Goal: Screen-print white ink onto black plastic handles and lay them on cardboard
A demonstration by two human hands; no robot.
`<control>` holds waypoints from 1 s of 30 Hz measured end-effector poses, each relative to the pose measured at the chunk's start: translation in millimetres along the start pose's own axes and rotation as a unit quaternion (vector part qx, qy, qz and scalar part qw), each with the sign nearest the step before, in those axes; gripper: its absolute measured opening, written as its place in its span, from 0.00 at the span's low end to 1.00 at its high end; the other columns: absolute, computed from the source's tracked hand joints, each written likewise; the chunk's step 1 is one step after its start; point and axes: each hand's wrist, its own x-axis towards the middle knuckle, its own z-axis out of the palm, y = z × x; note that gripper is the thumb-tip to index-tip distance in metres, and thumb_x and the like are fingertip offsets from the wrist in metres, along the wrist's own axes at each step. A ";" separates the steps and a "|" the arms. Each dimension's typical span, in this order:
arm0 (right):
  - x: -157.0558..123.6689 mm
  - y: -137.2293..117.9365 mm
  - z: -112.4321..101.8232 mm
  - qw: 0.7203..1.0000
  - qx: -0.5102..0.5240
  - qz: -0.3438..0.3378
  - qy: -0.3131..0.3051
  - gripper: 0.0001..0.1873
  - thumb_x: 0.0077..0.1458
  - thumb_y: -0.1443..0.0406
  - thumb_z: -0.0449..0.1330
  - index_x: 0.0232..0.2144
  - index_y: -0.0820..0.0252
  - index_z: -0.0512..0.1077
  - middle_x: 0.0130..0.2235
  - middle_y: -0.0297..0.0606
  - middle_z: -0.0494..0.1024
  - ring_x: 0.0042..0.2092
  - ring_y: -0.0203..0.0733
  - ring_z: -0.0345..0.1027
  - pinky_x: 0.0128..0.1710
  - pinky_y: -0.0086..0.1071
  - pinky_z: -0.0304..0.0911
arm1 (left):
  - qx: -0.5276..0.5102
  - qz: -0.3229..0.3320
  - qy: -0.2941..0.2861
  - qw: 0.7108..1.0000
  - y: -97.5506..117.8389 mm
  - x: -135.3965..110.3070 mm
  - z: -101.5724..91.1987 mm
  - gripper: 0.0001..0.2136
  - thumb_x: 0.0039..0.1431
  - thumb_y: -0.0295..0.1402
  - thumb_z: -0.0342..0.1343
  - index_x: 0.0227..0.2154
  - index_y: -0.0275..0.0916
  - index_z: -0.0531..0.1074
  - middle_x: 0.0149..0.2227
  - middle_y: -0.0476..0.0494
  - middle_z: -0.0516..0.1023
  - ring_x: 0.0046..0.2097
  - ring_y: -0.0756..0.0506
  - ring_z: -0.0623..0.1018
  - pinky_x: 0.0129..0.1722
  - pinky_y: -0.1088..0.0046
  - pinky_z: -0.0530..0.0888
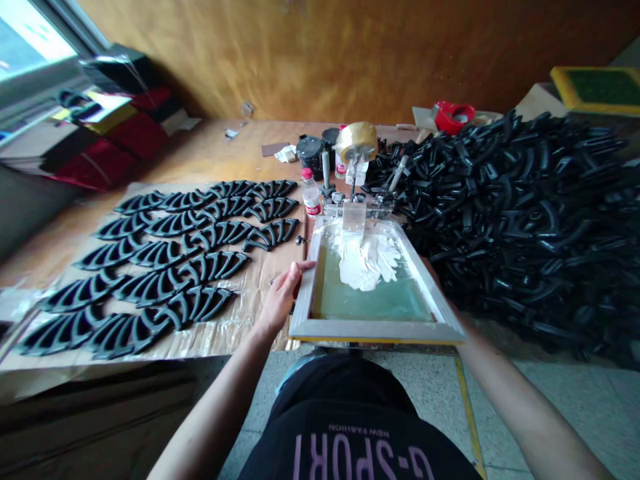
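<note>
In front of me is a screen printing frame with pale edges and a green mesh. A heap of thick white ink lies on the mesh towards its far end. My left hand is at the frame's left side, a finger reaching onto the edge and the rest closed beside it. Behind the right side of the frame my right hand shows only a sliver, its fingers hidden. A clamp mount joins the frame's far end. Whatever lies under the frame is hidden.
On cardboard to the left lie rows of curved, ribbed black plastic parts. A large pile of black parts fills the right side. Behind the frame stand a red-capped bottle, a dark tub and a tape roll.
</note>
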 end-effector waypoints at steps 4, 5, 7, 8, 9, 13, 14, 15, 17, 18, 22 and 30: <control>28.7 -37.9 5.3 0.952 -0.207 -0.185 0.126 0.21 0.52 0.68 0.62 0.50 0.58 0.72 0.61 0.45 0.63 0.61 0.50 0.57 0.61 0.45 0.58 | 0.044 -0.048 0.000 0.998 -59.2 -2.7 9.6 0.30 0.56 0.49 0.56 0.59 0.39 0.66 0.25 0.51 0.71 0.23 0.52 0.65 0.22 0.77 0.62; 35.6 -47.0 19.6 0.916 -0.285 -0.250 0.130 0.27 0.50 0.66 0.65 0.54 0.58 0.70 0.63 0.45 0.60 0.62 0.54 0.55 0.61 0.48 0.55 | 0.057 -0.050 0.005 0.997 -71.0 0.3 12.5 0.32 0.56 0.47 0.57 0.61 0.39 0.63 0.24 0.52 0.70 0.23 0.52 0.65 0.23 0.77 0.62; 46.5 -59.2 55.5 0.833 -0.423 -0.344 0.095 0.32 0.46 0.64 0.68 0.55 0.59 0.67 0.61 0.48 0.61 0.60 0.57 0.57 0.59 0.50 0.57 | 0.086 -0.057 0.005 0.995 -89.1 7.2 15.9 0.32 0.57 0.44 0.56 0.64 0.40 0.59 0.24 0.53 0.69 0.24 0.52 0.65 0.24 0.78 0.62; 49.6 -61.2 73.2 0.807 -0.466 -0.358 0.062 0.29 0.47 0.64 0.68 0.53 0.60 0.69 0.58 0.48 0.66 0.57 0.56 0.60 0.56 0.48 0.59 | 0.099 -0.060 0.003 0.993 -95.5 10.3 16.4 0.32 0.58 0.43 0.56 0.64 0.41 0.59 0.24 0.53 0.69 0.24 0.53 0.65 0.24 0.78 0.62; 50.5 -60.1 88.4 0.789 -0.499 -0.358 0.025 0.23 0.49 0.65 0.66 0.49 0.61 0.71 0.53 0.48 0.70 0.53 0.53 0.63 0.53 0.45 0.61 | 0.109 -0.060 0.000 0.992 -100.3 12.8 16.1 0.32 0.58 0.42 0.55 0.64 0.41 0.59 0.24 0.53 0.69 0.24 0.52 0.65 0.24 0.78 0.62; 30.0 -36.2 105.9 0.743 -0.570 -0.337 -0.089 0.09 0.55 0.74 0.54 0.35 0.62 0.73 0.37 0.43 0.76 0.42 0.46 0.66 0.42 0.36 0.61 | 0.124 -0.061 -0.002 0.990 -110.6 16.4 12.8 0.30 0.59 0.43 0.55 0.63 0.42 0.60 0.27 0.51 0.72 0.25 0.52 0.67 0.26 0.77 0.64; 20.2 -30.2 100.1 0.731 -0.575 -0.350 -0.114 0.10 0.54 0.75 0.53 0.34 0.62 0.72 0.36 0.43 0.76 0.42 0.45 0.66 0.41 0.35 0.60 | 0.125 -0.061 0.000 0.990 -112.0 16.3 12.2 0.30 0.59 0.43 0.54 0.63 0.42 0.60 0.28 0.51 0.72 0.26 0.52 0.67 0.26 0.77 0.64; 10.1 -26.0 92.3 0.716 -0.575 -0.370 -0.142 0.11 0.54 0.76 0.52 0.34 0.62 0.72 0.36 0.42 0.75 0.41 0.45 0.65 0.40 0.35 0.59 | 0.126 -0.060 0.001 0.990 -113.2 16.0 11.9 0.30 0.59 0.43 0.54 0.63 0.42 0.60 0.28 0.51 0.72 0.26 0.52 0.68 0.27 0.77 0.65; -6.7 -24.1 76.1 0.684 -0.569 -0.407 -0.207 0.12 0.52 0.76 0.52 0.33 0.61 0.72 0.35 0.41 0.75 0.40 0.44 0.65 0.39 0.34 0.57 | 0.127 -0.055 0.002 0.990 -114.9 15.5 11.9 0.29 0.59 0.44 0.54 0.63 0.42 0.61 0.27 0.51 0.72 0.26 0.51 0.68 0.27 0.77 0.65; -11.9 -26.0 70.0 0.670 -0.566 -0.418 -0.237 0.11 0.51 0.76 0.53 0.33 0.61 0.72 0.34 0.41 0.75 0.39 0.43 0.65 0.38 0.33 0.57 | 0.127 -0.053 0.002 0.991 -115.4 15.3 12.0 0.29 0.59 0.44 0.53 0.63 0.42 0.61 0.27 0.51 0.72 0.26 0.51 0.68 0.26 0.77 0.65; -12.9 -35.2 68.5 0.675 -0.557 -0.411 -0.258 0.07 0.50 0.75 0.56 0.28 0.59 0.70 0.31 0.37 0.74 0.36 0.41 0.64 0.35 0.32 0.55 | 0.121 -0.050 0.007 0.991 -114.2 15.0 12.3 0.29 0.58 0.44 0.54 0.62 0.42 0.62 0.26 0.52 0.71 0.25 0.51 0.68 0.26 0.76 0.64; -24.9 -21.0 74.1 0.688 -0.533 -0.449 -0.202 0.10 0.53 0.75 0.55 0.33 0.60 0.74 0.33 0.39 0.75 0.38 0.42 0.66 0.36 0.33 0.59 | 0.085 -0.059 0.008 0.995 -102.8 12.0 11.7 0.30 0.57 0.44 0.56 0.61 0.41 0.63 0.26 0.51 0.72 0.26 0.51 0.68 0.25 0.77 0.63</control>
